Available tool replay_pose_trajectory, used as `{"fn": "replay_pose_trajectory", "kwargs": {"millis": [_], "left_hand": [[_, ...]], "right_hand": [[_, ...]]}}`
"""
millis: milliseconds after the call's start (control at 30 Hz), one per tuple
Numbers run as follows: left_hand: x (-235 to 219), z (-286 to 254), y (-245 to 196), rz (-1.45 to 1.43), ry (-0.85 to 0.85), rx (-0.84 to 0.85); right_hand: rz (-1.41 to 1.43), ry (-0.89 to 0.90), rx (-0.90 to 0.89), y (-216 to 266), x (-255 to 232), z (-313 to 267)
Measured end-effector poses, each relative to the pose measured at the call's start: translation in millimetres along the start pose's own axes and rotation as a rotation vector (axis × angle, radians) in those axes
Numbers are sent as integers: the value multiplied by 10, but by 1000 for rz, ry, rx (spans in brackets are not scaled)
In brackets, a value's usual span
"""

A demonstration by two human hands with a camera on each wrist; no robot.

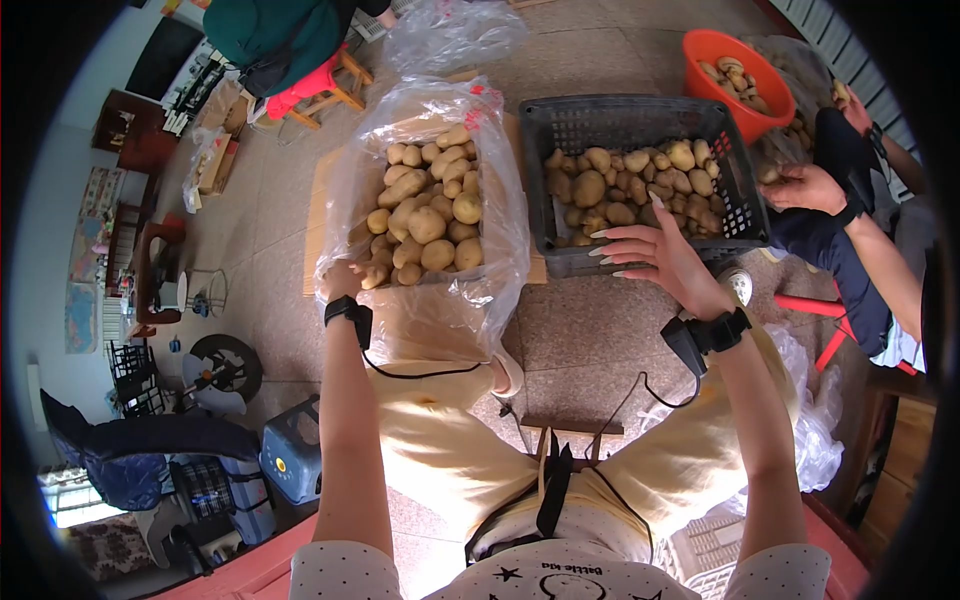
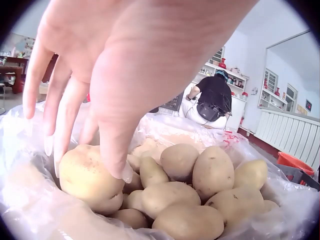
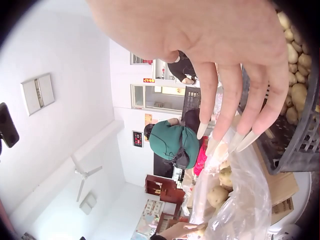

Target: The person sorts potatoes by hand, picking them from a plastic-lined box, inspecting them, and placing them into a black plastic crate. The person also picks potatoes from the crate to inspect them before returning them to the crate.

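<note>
My left hand (image 1: 345, 279) is at the near left corner of a box lined with a clear plastic bag (image 1: 505, 220). In the left wrist view its thumb and fingers straddle a pale potato (image 2: 86, 175), fingertips at its sides. Many more potatoes (image 1: 427, 225) fill the bag. Above the near rim of a black plastic crate (image 1: 590, 262), my right hand (image 1: 668, 260) spreads its long-nailed fingers, holding nothing. Heaped inside that crate are smaller potatoes (image 1: 588, 188).
An orange bucket (image 1: 765, 122) with potatoes stands behind the crate at right. Beside it, another person's hand (image 1: 808, 190) reaches in from the right. Someone in green (image 1: 270, 45) sits at the far left. Loose plastic (image 1: 820, 410) lies by my right leg.
</note>
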State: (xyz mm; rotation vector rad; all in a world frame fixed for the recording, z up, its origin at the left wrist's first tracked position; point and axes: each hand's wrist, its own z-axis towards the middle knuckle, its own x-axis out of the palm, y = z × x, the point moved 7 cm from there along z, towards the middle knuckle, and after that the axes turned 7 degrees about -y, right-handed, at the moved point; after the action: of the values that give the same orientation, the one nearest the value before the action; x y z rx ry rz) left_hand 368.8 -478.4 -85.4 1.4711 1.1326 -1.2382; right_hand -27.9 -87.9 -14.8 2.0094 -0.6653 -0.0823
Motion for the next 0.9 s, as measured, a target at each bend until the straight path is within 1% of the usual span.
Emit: {"fn": "replay_pose_trajectory", "kwargs": {"millis": [33,67,100,167,333,400,433,467,500,533,567,600,633,667,733,767,833,900], "left_hand": [[17,35,43,-46,-7,-8],[34,31,146,-85,-27,-61],[59,-9,164,-85,-28,-60],[27,-57,138,-137,-128,23],[184,42,193,-138,-64,107],[282,75,81,-19,-34,322],[421,140,138,63,52,312],[488,186,143,110,42,373],[377,105,44,150,30,424],[224,94,-22,184,-24,406],[8,100,-57,45,-187,364],[-359,-48,-245,-50,-335,315],[-776,-276,-518,36,-336,159],[-1160,-550,-780,-84,-421,163],[-1537,-856,-1136,-484,-495,286],[-1656,-1012,-1315,-492,-490,289],[-1833,-1391,-1807,-733,-405,496],[-1924,-1794,-2235,-709,-461,705]], "right_hand": [[-9,-6,0,7,-2,-4],[-18,-10,0,13,-4,-4],[-17,-11,-1,12,-8,1],[-11,-25,10,-7,-25,16],[-49,-35,-28,13,-4,13],[-79,-53,-32,18,-4,24],[-62,-28,-20,-26,1,63],[-49,-9,-8,-58,-10,78],[-59,-38,-4,-64,-38,64],[-93,-27,-28,-46,-19,53],[-128,-14,-51,-38,-10,51],[-136,-38,-47,-64,-37,67],[-175,-43,-63,-90,-41,97],[-212,-45,-79,-119,-46,126],[-214,-47,-83,-188,-62,174],[-213,-38,-90,-218,-59,194],[-235,-49,-91,-276,-85,228],[-265,-55,-89,-321,-108,246]]}}
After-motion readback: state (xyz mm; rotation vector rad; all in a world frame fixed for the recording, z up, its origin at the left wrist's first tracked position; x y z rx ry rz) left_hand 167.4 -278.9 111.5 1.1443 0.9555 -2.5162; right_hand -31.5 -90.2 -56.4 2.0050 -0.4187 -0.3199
